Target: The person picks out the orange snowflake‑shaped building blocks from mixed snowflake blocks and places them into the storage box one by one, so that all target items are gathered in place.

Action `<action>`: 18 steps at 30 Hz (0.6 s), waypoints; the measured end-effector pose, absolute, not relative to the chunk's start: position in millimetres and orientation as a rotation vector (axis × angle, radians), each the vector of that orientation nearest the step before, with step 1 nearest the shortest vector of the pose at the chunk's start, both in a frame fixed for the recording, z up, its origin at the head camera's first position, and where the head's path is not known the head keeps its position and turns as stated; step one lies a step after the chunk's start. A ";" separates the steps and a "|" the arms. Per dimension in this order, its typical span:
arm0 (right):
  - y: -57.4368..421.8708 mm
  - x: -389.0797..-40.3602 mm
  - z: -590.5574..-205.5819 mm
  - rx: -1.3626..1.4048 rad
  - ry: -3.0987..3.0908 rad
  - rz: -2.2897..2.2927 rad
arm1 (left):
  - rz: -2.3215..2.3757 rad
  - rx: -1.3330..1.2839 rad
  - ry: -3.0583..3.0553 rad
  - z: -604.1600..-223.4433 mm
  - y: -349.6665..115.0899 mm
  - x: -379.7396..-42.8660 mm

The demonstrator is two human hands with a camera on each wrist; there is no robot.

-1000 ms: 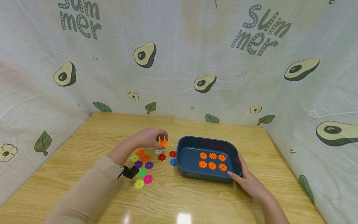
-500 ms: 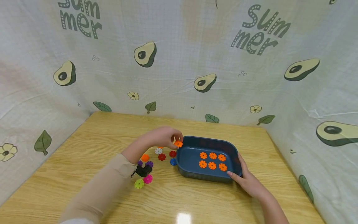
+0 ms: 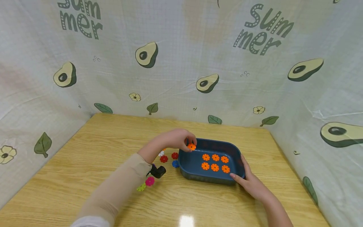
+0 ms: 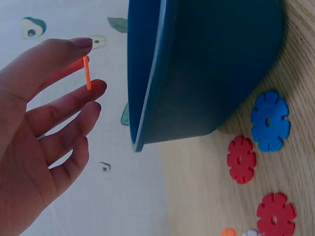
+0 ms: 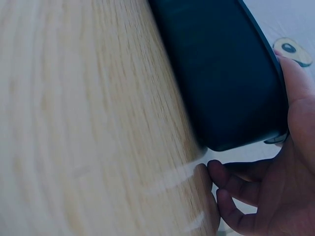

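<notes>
My left hand (image 3: 179, 138) pinches an orange snowflake disc (image 3: 192, 147) between thumb and fingertips, over the left end of a dark blue plastic bin (image 3: 208, 180). The left wrist view shows this orange disc (image 4: 87, 76) edge-on, beside the bin's rim. Inside the bin, several orange discs (image 3: 215, 167) lie flat in two rows. At the bin's right end, my right hand (image 3: 252, 184) grips the rim, thumb over the edge and fingers along the outside. In the right wrist view, the lower fingers of the right hand (image 5: 283, 189) are curled below the bin's end wall.
Left of the bin, loose discs lie on the wooden table (image 3: 93, 151): two red ones (image 3: 164, 159), a blue one (image 3: 175, 164), a pink one (image 3: 150, 181) and a yellow-green one (image 3: 141, 187). My left forearm covers others. A printed cloth (image 3: 175, 104) hangs behind.
My left hand has carried the orange disc rightward from above the loose discs to over the bin's left end. The right hand and bin have stayed in place.
</notes>
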State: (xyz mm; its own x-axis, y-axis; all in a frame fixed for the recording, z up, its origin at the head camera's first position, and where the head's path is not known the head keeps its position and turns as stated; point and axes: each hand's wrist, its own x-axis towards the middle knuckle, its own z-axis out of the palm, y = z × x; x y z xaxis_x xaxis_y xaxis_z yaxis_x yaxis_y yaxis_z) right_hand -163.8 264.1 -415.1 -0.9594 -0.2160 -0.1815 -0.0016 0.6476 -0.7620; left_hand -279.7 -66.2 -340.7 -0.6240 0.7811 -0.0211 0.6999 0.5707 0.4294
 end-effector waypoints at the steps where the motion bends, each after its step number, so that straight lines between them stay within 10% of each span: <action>1: 264.0 -163.7 -415.4 -0.177 2.614 -1.213 | 0.571 1.243 2.590 -342.3 -63.9 -281.3; 18: 268.0 -166.5 -417.0 -0.197 2.627 -1.228 | 0.206 1.286 2.586 -362.9 -31.7 -300.5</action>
State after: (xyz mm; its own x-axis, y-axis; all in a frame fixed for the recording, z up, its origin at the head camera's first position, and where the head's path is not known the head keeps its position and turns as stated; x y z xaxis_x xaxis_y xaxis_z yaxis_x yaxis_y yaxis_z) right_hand -166.5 268.0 -417.0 -0.9634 -0.2191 -0.1542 -0.0221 0.6386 -0.7692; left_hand -300.5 -31.7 -362.9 -0.5815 0.7985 -0.1554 0.7639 0.6017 0.2332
